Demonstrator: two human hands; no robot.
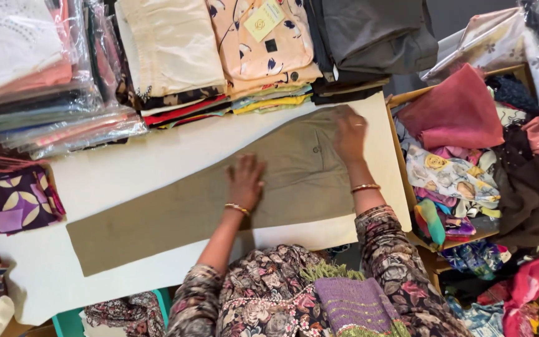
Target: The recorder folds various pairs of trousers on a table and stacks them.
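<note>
We see a pair of olive-khaki cotton trousers (pixel 219 200), folded leg on leg, lying flat on a white sheet-covered table (pixel 126 168). Their long axis runs on a slant, from the hem end at the lower left of the table up to the waistband at the upper right, close under the stacks of folded clothes.

Both hands rest on the trousers, and we take every place from them. The left hand (pixel 245 179) lies palm down about the middle of their length, fingers spread and flat, gripping nothing. The right hand (pixel 350 136) presses on the waistband end, fingers likewise extended and flat on the cloth, near a small button; it holds nothing either. So the right hand is the nearer to the waistband, and the left is the nearer to the long leg part, which stretches well away from its fingers towards the lower left. Each wrist wears a gold bangle.

Beyond the waistband end stands a row of folded garments (pixel 263 56), some in clear plastic bags (pixel 38 93). To the right of the trousers, past the table edge, a wooden crate (pixel 407 187) holds loose bright fabrics. Off the hem end lies a purple patterned cloth (pixel 17 201).
</note>
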